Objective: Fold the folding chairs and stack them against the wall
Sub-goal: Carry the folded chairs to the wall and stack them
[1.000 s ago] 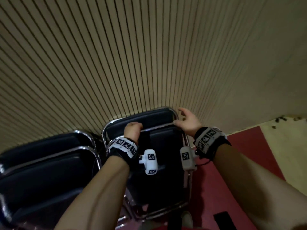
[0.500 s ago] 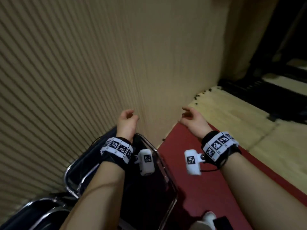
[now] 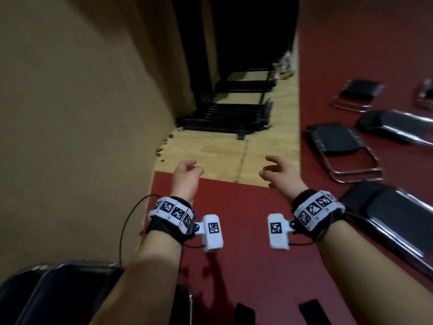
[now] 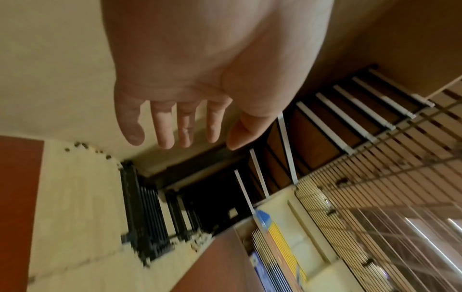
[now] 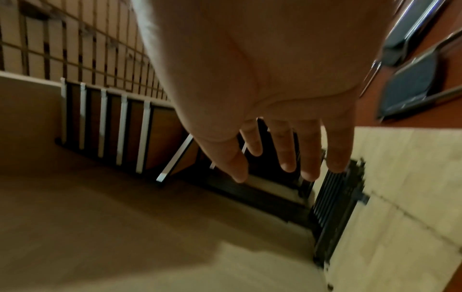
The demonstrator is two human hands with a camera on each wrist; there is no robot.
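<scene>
Folded chairs (image 3: 58, 292) lean against the tan wall (image 3: 70, 113) at lower left; more folding chairs (image 3: 339, 146) lie on the red floor (image 3: 246, 266) to the right. The left hand (image 3: 186, 178) and right hand (image 3: 280, 175) hover empty, fingers (image 4: 163, 126) loosely spread.

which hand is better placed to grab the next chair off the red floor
Right, probably. The right hand is empty with relaxed fingers and hangs on the side where the chairs lie. The left hand, also empty, is nearer the wall and the stacked chairs.
</scene>
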